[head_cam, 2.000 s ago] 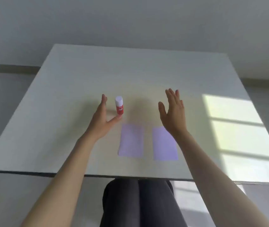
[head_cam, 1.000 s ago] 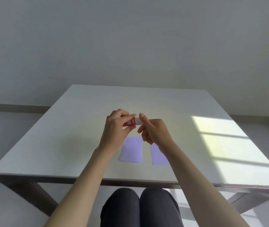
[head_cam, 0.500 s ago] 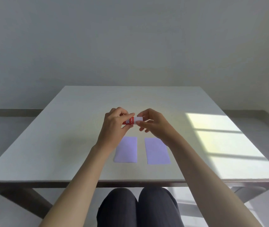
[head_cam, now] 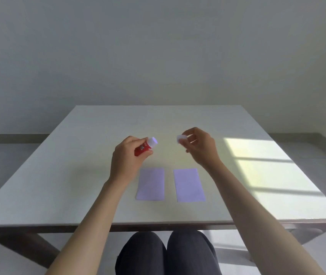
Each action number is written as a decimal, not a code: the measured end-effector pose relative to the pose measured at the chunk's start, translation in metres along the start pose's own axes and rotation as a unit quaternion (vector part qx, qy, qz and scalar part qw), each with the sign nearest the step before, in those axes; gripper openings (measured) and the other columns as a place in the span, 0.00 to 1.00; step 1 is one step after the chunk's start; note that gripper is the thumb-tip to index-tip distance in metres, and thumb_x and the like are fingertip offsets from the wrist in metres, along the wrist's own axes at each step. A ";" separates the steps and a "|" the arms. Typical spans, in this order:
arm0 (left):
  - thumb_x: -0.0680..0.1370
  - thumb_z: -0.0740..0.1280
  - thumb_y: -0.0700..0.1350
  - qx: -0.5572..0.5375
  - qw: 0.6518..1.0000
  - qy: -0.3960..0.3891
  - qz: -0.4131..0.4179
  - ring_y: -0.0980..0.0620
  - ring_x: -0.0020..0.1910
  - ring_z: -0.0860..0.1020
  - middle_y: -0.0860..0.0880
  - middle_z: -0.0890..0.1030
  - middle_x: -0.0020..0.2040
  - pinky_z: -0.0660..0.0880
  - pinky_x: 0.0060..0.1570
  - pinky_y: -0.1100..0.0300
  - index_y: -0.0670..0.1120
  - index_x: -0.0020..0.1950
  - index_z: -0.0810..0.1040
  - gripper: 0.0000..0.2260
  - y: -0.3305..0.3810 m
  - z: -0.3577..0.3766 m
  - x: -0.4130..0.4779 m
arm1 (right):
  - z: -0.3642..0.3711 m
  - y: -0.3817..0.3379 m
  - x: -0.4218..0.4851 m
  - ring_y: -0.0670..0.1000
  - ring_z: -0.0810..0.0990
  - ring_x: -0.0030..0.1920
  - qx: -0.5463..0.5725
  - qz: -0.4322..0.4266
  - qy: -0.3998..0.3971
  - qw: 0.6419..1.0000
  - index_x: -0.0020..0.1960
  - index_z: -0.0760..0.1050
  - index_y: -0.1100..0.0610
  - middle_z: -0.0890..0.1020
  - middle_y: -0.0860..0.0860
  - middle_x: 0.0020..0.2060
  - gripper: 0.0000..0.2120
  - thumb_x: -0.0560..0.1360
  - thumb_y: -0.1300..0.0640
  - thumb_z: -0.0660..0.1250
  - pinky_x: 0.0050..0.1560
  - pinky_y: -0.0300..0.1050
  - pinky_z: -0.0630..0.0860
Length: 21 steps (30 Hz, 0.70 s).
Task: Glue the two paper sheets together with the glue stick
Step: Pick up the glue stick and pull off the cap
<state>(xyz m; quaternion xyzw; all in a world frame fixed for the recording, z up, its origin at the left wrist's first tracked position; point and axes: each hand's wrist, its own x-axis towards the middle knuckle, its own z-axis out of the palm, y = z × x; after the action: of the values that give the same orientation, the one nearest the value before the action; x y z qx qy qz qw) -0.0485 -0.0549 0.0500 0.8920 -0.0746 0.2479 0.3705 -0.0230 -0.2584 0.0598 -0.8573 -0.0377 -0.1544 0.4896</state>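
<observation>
Two pale purple paper sheets lie flat side by side near the table's front edge, the left sheet (head_cam: pixel 151 184) and the right sheet (head_cam: pixel 189 185) with a narrow gap between them. Above and behind them my left hand (head_cam: pixel 127 158) grips a red glue stick (head_cam: pixel 145 148), tilted with its uncapped white end pointing up and right. My right hand (head_cam: pixel 200 146) is held apart to the right, pinching the small white cap (head_cam: pixel 181 139) between thumb and fingertips. Both hands hover above the table.
The white table (head_cam: pixel 59 175) stands against a plain grey wall. A bright patch of window light (head_cam: pixel 273 175) covers its right side. My knees in dark trousers (head_cam: pixel 166 253) sit under the front edge.
My left hand picked the standing glue stick off the table, both hands met on it, and now the cap has come off as my right hand pulled away to the right.
</observation>
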 end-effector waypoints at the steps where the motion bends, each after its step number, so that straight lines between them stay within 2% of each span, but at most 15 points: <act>1: 0.70 0.74 0.46 -0.039 0.998 0.010 -0.040 0.50 0.37 0.78 0.48 0.80 0.38 0.72 0.39 0.61 0.50 0.50 0.84 0.10 -0.002 -0.001 -0.001 | -0.004 0.009 0.007 0.53 0.80 0.35 -0.052 0.011 0.031 0.998 0.47 0.78 0.56 0.81 0.51 0.35 0.07 0.71 0.54 0.71 0.35 0.35 0.71; 3: 0.71 0.72 0.47 -0.103 0.989 0.021 -0.108 0.55 0.32 0.78 0.46 0.82 0.32 0.69 0.35 0.71 0.51 0.45 0.83 0.04 -0.005 -0.002 -0.002 | -0.010 0.029 0.017 0.59 0.81 0.44 -0.157 0.043 0.042 0.986 0.52 0.77 0.57 0.83 0.55 0.40 0.11 0.72 0.53 0.67 0.43 0.44 0.72; 6: 0.71 0.72 0.45 -0.157 0.972 0.028 -0.175 0.68 0.30 0.77 0.55 0.82 0.31 0.67 0.33 0.76 0.49 0.42 0.82 0.02 -0.005 -0.001 -0.003 | -0.012 0.059 0.023 0.61 0.79 0.52 -0.300 0.049 -0.008 0.953 0.56 0.74 0.59 0.83 0.59 0.48 0.13 0.73 0.55 0.63 0.51 0.50 0.70; 7: 0.70 0.72 0.45 -0.173 0.967 0.029 -0.187 0.68 0.31 0.77 0.55 0.81 0.31 0.68 0.35 0.75 0.48 0.41 0.81 0.02 -0.005 0.000 -0.003 | -0.012 0.067 0.023 0.61 0.78 0.53 -0.336 0.042 -0.024 0.941 0.55 0.75 0.60 0.83 0.59 0.49 0.13 0.73 0.55 0.63 0.52 0.50 0.69; 10: 0.69 0.73 0.45 -0.229 0.949 0.034 -0.213 0.61 0.36 0.80 0.54 0.83 0.33 0.76 0.47 0.60 0.47 0.43 0.80 0.04 -0.001 0.003 -0.003 | -0.011 0.085 0.022 0.59 0.77 0.54 -0.401 0.018 -0.061 0.914 0.54 0.77 0.59 0.83 0.57 0.50 0.13 0.74 0.55 0.61 0.53 0.48 0.67; 12: 0.68 0.74 0.44 -0.261 0.939 0.041 -0.222 0.56 0.42 0.82 0.53 0.85 0.39 0.78 0.52 0.52 0.46 0.44 0.79 0.07 0.002 0.004 -0.003 | -0.011 0.091 0.020 0.58 0.76 0.56 -0.431 0.015 -0.083 0.899 0.57 0.76 0.58 0.83 0.56 0.51 0.15 0.74 0.53 0.60 0.54 0.48 0.66; 13: 0.68 0.74 0.43 -0.270 0.935 0.045 -0.224 0.54 0.44 0.82 0.51 0.85 0.42 0.78 0.54 0.49 0.46 0.45 0.79 0.09 0.004 0.005 -0.003 | -0.011 0.091 0.019 0.58 0.75 0.57 -0.452 0.016 -0.096 0.887 0.61 0.74 0.57 0.81 0.56 0.54 0.18 0.75 0.51 0.60 0.55 0.49 0.66; 15: 0.67 0.75 0.43 -0.294 0.927 0.055 -0.228 0.51 0.45 0.82 0.50 0.84 0.44 0.78 0.55 0.45 0.46 0.46 0.79 0.10 0.007 0.007 -0.004 | -0.013 0.084 0.012 0.58 0.71 0.62 -0.497 0.017 -0.104 0.861 0.71 0.64 0.54 0.76 0.56 0.60 0.28 0.74 0.44 0.61 0.59 0.51 0.65; 16: 0.68 0.75 0.43 -0.310 0.920 0.061 -0.230 0.50 0.45 0.82 0.50 0.83 0.43 0.78 0.55 0.45 0.48 0.45 0.80 0.09 0.009 0.009 -0.004 | -0.011 0.076 0.008 0.59 0.69 0.63 -0.492 0.004 -0.090 0.866 0.73 0.59 0.53 0.73 0.57 0.63 0.33 0.73 0.41 0.62 0.60 0.52 0.65; 17: 0.68 0.75 0.42 -0.327 0.913 0.069 -0.235 0.48 0.46 0.82 0.50 0.83 0.43 0.78 0.55 0.45 0.50 0.43 0.81 0.07 0.013 0.011 -0.005 | -0.007 0.066 0.001 0.59 0.68 0.64 -0.451 -0.023 -0.066 0.890 0.74 0.57 0.52 0.71 0.57 0.65 0.35 0.73 0.41 0.64 0.60 0.52 0.65; 18: 0.69 0.75 0.42 -0.349 0.902 0.080 -0.243 0.47 0.47 0.82 0.50 0.83 0.43 0.78 0.55 0.47 0.51 0.42 0.81 0.06 0.017 0.013 -0.005 | 0.000 0.054 -0.009 0.58 0.70 0.62 -0.362 -0.049 -0.052 0.929 0.74 0.59 0.52 0.71 0.57 0.64 0.34 0.73 0.42 0.65 0.59 0.52 0.67; 19: 0.69 0.74 0.41 -0.380 0.884 0.093 -0.255 0.46 0.47 0.82 0.49 0.83 0.42 0.79 0.53 0.49 0.51 0.41 0.82 0.06 0.021 0.015 -0.006 | 0.008 0.040 -0.021 0.57 0.73 0.58 -0.223 -0.062 -0.056 0.971 0.72 0.62 0.51 0.73 0.56 0.61 0.31 0.73 0.45 0.67 0.55 0.49 0.70; 20: 0.69 0.74 0.40 -0.420 0.861 0.107 -0.267 0.46 0.46 0.82 0.49 0.83 0.42 0.80 0.50 0.54 0.49 0.41 0.82 0.05 0.026 0.018 -0.006 | 0.017 0.025 -0.034 0.54 0.77 0.51 -0.061 -0.057 -0.079 0.993 0.69 0.66 0.51 0.76 0.55 0.57 0.26 0.74 0.50 0.68 0.50 0.46 0.73; 21: 0.70 0.73 0.39 -0.457 0.837 0.117 -0.278 0.47 0.44 0.82 0.49 0.83 0.41 0.81 0.47 0.58 0.47 0.42 0.82 0.05 0.030 0.020 -0.005 | 0.026 0.012 -0.045 0.51 0.79 0.46 0.080 -0.039 -0.113 0.990 0.66 0.69 0.50 0.78 0.54 0.53 0.21 0.75 0.55 0.68 0.45 0.43 0.75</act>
<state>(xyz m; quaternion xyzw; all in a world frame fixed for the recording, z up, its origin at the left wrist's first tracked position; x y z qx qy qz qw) -0.0549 -0.0906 0.0540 0.5687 0.1154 0.1751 0.7954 -0.0575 -0.2388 0.0235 -0.8255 -0.1380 -0.0722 0.5426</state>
